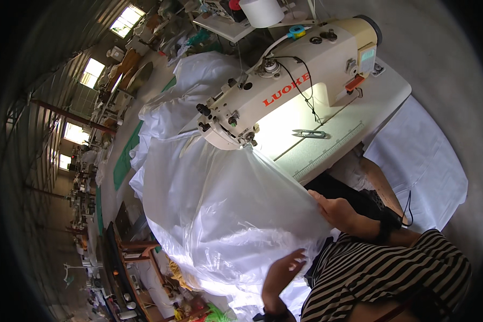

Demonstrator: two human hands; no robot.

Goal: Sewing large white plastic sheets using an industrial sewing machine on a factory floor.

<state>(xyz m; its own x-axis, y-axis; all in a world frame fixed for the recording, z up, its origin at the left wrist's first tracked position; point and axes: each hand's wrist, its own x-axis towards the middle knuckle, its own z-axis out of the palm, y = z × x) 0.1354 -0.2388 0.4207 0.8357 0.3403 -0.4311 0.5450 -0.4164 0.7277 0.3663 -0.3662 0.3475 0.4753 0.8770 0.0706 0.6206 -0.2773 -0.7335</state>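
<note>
A large sheet of glossy white, partly see-through material (198,198) runs from beneath the needle end of a white sewing machine (300,80) and hangs in folds toward me. My right hand (339,212) pinches the edge of this sheet near the front of the machine bed, its thumb and fingers closed. Lower down, my left hand (285,269) is over the sheet with its fingers loosely bent and a little apart, and nothing shows in it. Whether its fingertips touch the sheet, I cannot tell. A pair of small thread snips (310,133) lies on the lit machine bed.
A black cord (310,91) dangles from the machine's arm. Behind stands a white thread cone (262,12). More white quilted-looking cloth (418,161) hangs at the right, beside my bare leg. To the left are a wooden frame (145,252) and a long cluttered row of workstations.
</note>
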